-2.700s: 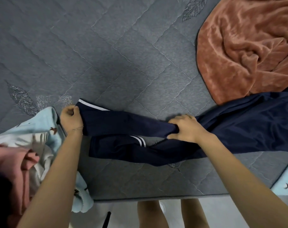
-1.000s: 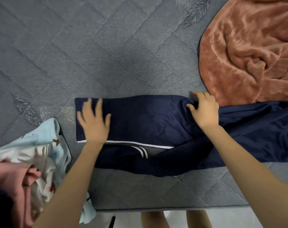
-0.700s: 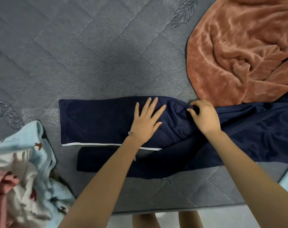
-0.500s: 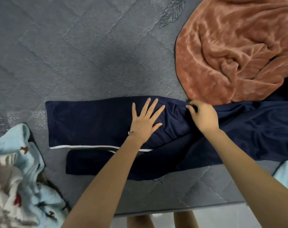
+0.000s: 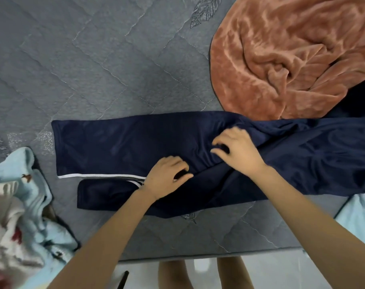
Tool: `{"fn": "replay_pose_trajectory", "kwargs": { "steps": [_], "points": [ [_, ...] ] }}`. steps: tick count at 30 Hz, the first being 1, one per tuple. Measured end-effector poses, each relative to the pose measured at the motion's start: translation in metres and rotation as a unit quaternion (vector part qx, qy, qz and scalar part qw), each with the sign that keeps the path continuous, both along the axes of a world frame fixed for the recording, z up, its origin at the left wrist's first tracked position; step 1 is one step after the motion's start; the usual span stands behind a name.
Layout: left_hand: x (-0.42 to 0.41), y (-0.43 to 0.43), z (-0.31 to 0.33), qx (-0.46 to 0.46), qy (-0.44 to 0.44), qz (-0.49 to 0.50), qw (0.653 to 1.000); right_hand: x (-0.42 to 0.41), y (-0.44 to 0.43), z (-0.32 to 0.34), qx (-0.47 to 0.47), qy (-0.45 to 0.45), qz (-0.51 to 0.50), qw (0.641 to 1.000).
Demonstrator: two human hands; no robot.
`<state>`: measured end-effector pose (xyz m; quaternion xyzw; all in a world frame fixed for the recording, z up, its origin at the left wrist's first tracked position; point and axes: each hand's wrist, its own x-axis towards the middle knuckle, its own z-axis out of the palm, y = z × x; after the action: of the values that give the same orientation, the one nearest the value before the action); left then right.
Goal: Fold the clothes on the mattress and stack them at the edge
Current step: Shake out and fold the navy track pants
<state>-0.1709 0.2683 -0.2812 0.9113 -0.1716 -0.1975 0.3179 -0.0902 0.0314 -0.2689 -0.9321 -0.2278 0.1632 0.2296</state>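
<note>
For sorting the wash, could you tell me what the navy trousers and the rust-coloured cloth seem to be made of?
The navy trousers look like a smooth synthetic knit: faint sheen, soft drape. The rust-coloured cloth seems to be plush fleece: its nap catches light in streaks along the creases.

Single head-worn view, steeply downward, close over the mattress [image 5: 115,69] edge.

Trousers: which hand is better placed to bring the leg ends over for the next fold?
Probably left: the left hand lies nearer the trousers' leg ends, off to its left; the right hand grips bunched cloth farther right.
</note>
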Motion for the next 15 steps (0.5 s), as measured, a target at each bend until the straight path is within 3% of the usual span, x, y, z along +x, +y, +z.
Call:
{"fn": "replay_pose_trajectory", "kwargs": {
  "steps": [3,6,10,13,15],
  "points": [
    [-0.029,0.013,0.003,0.001,0.053,-0.036,0.998,-0.027,-0.012,-0.004,-0.024,0.154,0.102,0.982],
    [-0.063,0.024,-0.002,0.043,0.008,-0.083,0.996,-0.057,-0.022,-0.010,-0.089,0.203,0.193,0.956],
    [-0.097,0.021,-0.009,0.057,-0.074,-0.066,0.993,-0.077,-0.018,-0.009,-0.144,0.141,0.218,0.955],
    [-0.101,0.017,-0.008,0.093,-0.093,-0.083,0.988,-0.078,-0.011,-0.007,-0.028,0.050,0.142,0.988],
    [-0.094,0.020,-0.005,0.094,-0.079,-0.012,0.992,-0.073,-0.004,-0.002,0.016,0.089,0.068,0.994]
  ]
}}
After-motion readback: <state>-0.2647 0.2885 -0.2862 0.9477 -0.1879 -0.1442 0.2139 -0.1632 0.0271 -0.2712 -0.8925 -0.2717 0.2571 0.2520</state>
